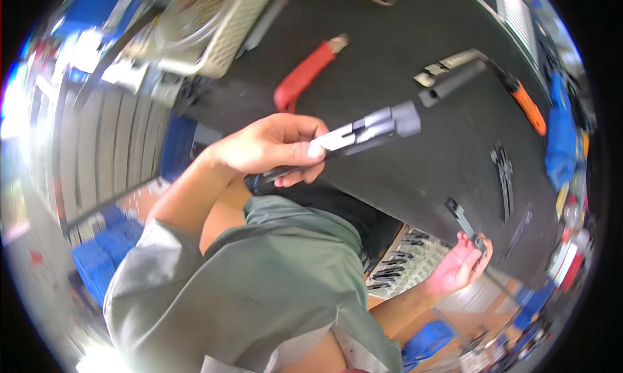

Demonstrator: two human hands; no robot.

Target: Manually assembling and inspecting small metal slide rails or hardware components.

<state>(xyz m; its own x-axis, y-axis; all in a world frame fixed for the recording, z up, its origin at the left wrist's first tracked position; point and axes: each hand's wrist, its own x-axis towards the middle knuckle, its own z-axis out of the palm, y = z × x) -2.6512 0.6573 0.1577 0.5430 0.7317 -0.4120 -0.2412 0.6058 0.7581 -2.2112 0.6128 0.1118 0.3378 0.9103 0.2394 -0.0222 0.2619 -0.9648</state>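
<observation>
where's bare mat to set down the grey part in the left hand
The widest bare stretch of black mat lies just beyond the grey part in the left hand, bordered by the red-handled tool, the grey tools and the black strips. The right edge is crowded; so is the parts tray beside the right hand.

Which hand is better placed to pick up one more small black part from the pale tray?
Likely the right hand: it sits beside the pale tray, holding only a thin black strip. The left hand grips the grey tool farther away.
</observation>
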